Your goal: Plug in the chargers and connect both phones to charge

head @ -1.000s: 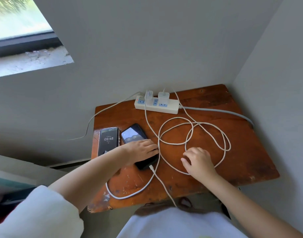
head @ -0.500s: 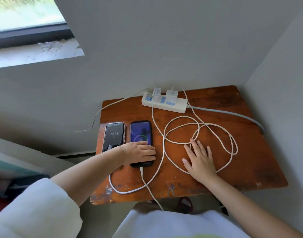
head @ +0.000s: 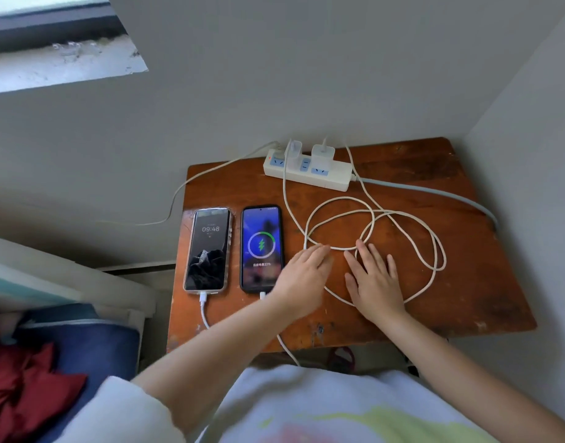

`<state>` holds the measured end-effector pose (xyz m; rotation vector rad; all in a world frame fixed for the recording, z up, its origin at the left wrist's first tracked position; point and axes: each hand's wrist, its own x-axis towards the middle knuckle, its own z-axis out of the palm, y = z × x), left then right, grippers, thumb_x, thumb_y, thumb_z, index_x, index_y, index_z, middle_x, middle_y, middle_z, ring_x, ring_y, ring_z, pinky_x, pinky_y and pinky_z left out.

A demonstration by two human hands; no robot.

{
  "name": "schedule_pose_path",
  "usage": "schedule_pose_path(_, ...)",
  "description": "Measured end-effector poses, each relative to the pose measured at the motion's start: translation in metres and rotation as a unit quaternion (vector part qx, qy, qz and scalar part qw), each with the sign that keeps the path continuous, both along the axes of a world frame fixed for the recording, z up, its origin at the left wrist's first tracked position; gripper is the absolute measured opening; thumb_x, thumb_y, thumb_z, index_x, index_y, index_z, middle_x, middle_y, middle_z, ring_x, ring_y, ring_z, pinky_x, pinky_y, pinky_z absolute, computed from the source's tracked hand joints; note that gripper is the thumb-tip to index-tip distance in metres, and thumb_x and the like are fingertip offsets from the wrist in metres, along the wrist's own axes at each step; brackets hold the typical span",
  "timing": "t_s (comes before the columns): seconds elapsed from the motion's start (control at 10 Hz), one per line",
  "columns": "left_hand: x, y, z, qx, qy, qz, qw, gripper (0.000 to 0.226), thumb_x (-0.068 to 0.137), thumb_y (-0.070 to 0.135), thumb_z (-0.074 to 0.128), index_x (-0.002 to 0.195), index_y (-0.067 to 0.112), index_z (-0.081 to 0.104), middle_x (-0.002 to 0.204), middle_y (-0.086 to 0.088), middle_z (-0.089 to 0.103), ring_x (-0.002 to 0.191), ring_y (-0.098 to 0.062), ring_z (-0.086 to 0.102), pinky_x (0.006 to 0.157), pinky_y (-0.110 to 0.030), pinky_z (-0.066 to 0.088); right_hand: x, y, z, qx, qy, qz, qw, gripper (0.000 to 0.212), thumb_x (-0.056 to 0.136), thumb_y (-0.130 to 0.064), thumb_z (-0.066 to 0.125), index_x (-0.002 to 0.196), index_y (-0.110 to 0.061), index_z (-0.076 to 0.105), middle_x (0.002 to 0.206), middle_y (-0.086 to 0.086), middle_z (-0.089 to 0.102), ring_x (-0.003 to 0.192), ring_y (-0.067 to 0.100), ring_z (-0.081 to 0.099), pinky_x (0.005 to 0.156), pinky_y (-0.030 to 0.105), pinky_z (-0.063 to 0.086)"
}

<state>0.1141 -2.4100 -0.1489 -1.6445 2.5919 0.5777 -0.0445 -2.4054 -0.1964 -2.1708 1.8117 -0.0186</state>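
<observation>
Two phones lie side by side on the left of a small wooden table. The left phone, in a clear case, shows 09:48 and has a white cable in its bottom port. The right phone shows a green charging ring and also has a cable plugged in. Two white chargers sit in the white power strip at the table's back. The white cables lie in loose loops. My left hand and my right hand rest flat and open on the cables.
The table stands in a corner between grey walls. A grey cord leaves the strip to the right and a thin wire runs off the table's back left. A window sill is at upper left; red cloth lies lower left.
My left hand has let go of the right phone and moved right onto the cables. That phone now lies straight beside the other, its charging screen lit. My right hand spread flat.
</observation>
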Motion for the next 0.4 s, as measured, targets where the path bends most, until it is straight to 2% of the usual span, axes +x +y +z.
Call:
schedule_pose_path(0.1, -0.020, 0.007, -0.025, 0.028, -0.004, 0.083, 0.996, 0.052, 0.097, 0.024, 0.030, 0.142, 0.008, 0.008, 0.155, -0.010, 0.002, 0.141, -0.022, -0.007, 0.110, -0.033, -0.006, 0.001, 0.001, -0.001, -0.009, -0.010, 0.001, 1.000, 0.044, 0.096, -0.029, 0.038, 0.139, -0.020, 0.034, 0.155, 0.007, 0.021, 0.143, 0.026, 0.016, 0.116, 0.049, 0.011)
schedule_pose_path(0.2, -0.015, 0.012, -0.043, 0.028, -0.036, 0.070, 0.997, 0.057, 0.097, 0.039, 0.020, 0.142, 0.010, 0.002, 0.155, -0.007, 0.000, 0.141, -0.019, -0.009, 0.109, -0.033, -0.011, 0.001, 0.000, 0.001, -0.013, -0.005, -0.002, 1.000, 0.043, 0.095, -0.025, 0.041, 0.137, -0.018, 0.037, 0.153, 0.009, 0.026, 0.141, 0.028, 0.021, 0.115, 0.050, 0.015)
schedule_pose_path(0.4, -0.012, 0.015, -0.051, -0.003, -0.018, 0.069, 0.997, 0.057, 0.096, 0.042, 0.019, 0.142, 0.011, 0.005, 0.155, -0.007, 0.006, 0.141, -0.019, -0.004, 0.107, -0.032, -0.012, 0.000, -0.003, 0.007, 0.006, -0.032, -0.013, 0.999, 0.043, 0.096, -0.025, 0.040, 0.138, -0.017, 0.036, 0.154, 0.007, 0.022, 0.143, 0.025, 0.017, 0.116, 0.047, 0.013)
